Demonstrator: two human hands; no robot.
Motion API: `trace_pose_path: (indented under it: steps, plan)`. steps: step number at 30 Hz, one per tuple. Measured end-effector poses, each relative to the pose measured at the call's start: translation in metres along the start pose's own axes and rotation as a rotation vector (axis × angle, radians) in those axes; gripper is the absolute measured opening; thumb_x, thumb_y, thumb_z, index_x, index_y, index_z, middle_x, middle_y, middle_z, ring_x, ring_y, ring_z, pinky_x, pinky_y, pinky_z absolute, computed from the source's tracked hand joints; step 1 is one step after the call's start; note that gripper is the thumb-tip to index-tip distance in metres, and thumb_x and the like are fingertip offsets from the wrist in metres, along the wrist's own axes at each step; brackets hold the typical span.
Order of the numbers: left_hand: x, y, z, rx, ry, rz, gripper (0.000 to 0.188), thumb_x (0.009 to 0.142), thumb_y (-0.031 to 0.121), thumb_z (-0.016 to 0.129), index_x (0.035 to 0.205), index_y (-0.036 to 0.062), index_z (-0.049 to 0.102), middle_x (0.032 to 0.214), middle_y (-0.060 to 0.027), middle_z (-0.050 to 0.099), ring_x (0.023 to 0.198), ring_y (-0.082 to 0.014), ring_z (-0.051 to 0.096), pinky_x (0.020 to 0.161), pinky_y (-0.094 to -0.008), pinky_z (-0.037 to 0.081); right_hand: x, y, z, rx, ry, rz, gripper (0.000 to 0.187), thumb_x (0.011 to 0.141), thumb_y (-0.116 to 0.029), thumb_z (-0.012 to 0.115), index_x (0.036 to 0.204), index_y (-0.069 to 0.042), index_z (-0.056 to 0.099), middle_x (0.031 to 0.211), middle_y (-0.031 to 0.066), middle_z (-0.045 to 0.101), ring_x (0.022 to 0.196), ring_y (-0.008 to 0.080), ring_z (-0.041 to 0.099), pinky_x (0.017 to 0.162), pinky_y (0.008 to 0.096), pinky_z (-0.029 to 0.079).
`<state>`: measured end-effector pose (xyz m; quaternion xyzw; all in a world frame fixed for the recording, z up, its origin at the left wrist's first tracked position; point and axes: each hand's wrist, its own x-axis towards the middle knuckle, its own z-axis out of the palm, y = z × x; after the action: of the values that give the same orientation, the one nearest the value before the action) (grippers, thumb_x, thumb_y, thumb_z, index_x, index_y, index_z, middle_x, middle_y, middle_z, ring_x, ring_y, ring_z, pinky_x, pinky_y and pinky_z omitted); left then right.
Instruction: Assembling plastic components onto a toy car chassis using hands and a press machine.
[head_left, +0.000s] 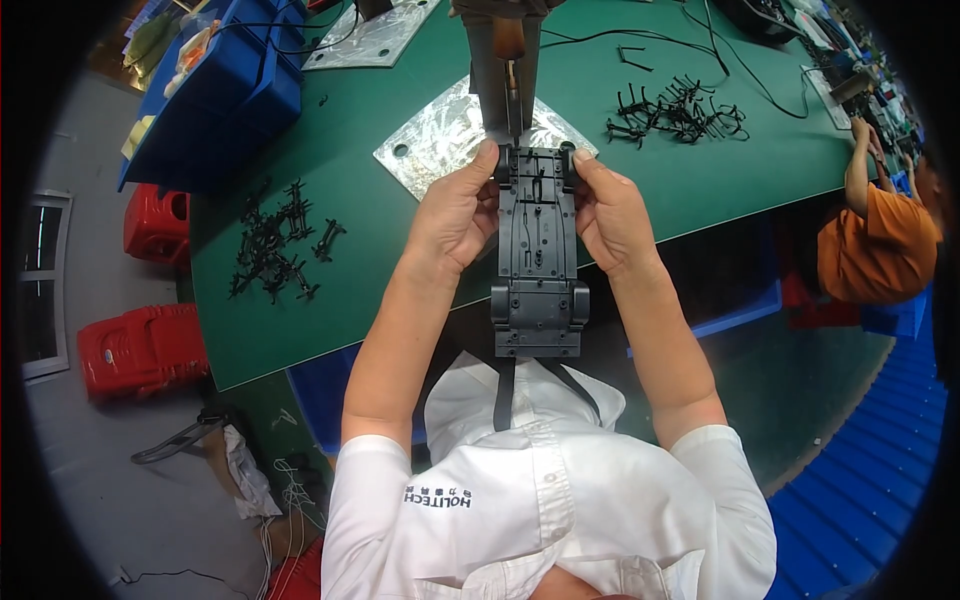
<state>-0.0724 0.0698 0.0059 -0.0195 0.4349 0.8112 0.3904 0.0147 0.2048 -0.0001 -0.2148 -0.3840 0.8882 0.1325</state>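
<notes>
Both my hands grip a black plastic toy car chassis (538, 240), underside up, with wheels at its far end and wheel-like bulges nearer me. My left hand (458, 212) closes on its far left side, thumb at the left wheel. At the far right wheel, my right hand (612, 212) holds the other side. The chassis' far end lies under the thin metal tip (513, 100) of an upright tool on a column; whether they touch I cannot tell. Beneath is a shiny metal base plate (432, 142) on the green table (350, 290).
Black axle-like parts (270, 245) are heaped on the left; thin black bracket-like parts (680, 112) lie on the right. A blue bin (235, 100) stands far left. Red stools (145, 350) are beside the table. Cables run across the back. Another person in orange (875, 245) works at right.
</notes>
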Motion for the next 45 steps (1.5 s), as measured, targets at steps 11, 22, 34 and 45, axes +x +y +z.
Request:
trace_pose_path:
  steps: [11,22,34,45]
  plan:
    - [-0.004,-0.004,-0.014,0.02,0.043,-0.049,0.027,0.082,0.029,0.064,0.093,0.005,0.059,0.081,-0.0018,0.06,0.072,-0.011,0.055,0.069,-0.0259,0.047,0.003,0.009,-0.005,0.095,-0.031,0.099,0.02,0.09,-0.014,0.05,0.098,0.004,0.055,0.091,0.0093,0.06,0.082,0.0149,0.058,0.076,0.0283,0.049]
    - [-0.002,-0.003,-0.02,0.098,0.071,0.001,0.032,0.083,0.036,0.063,0.092,0.0061,0.06,0.08,-0.0014,0.06,0.071,-0.0099,0.054,0.062,-0.0235,0.041,0.016,0.009,-0.006,0.066,-0.083,0.155,0.022,0.09,-0.016,0.05,0.098,0.004,0.056,0.092,0.0097,0.06,0.082,0.0153,0.058,0.074,0.0288,0.05]
    - [-0.005,0.006,-0.021,0.111,0.098,0.047,0.032,0.084,0.035,0.061,0.095,0.0053,0.058,0.083,-0.0028,0.061,0.071,-0.0107,0.055,0.063,-0.024,0.041,0.021,0.008,0.002,0.071,-0.105,0.178,0.021,0.09,-0.015,0.051,0.099,0.003,0.056,0.092,0.0091,0.06,0.084,0.016,0.059,0.075,0.031,0.052]
    - [-0.011,0.01,-0.021,0.111,0.099,0.068,0.03,0.085,0.034,0.06,0.093,0.0055,0.058,0.082,-0.0025,0.061,0.071,-0.0104,0.054,0.062,-0.0239,0.041,0.02,0.006,0.008,0.062,-0.122,0.195,0.019,0.089,-0.014,0.052,0.099,0.001,0.056,0.091,0.0081,0.061,0.082,0.0153,0.059,0.072,0.0294,0.051]
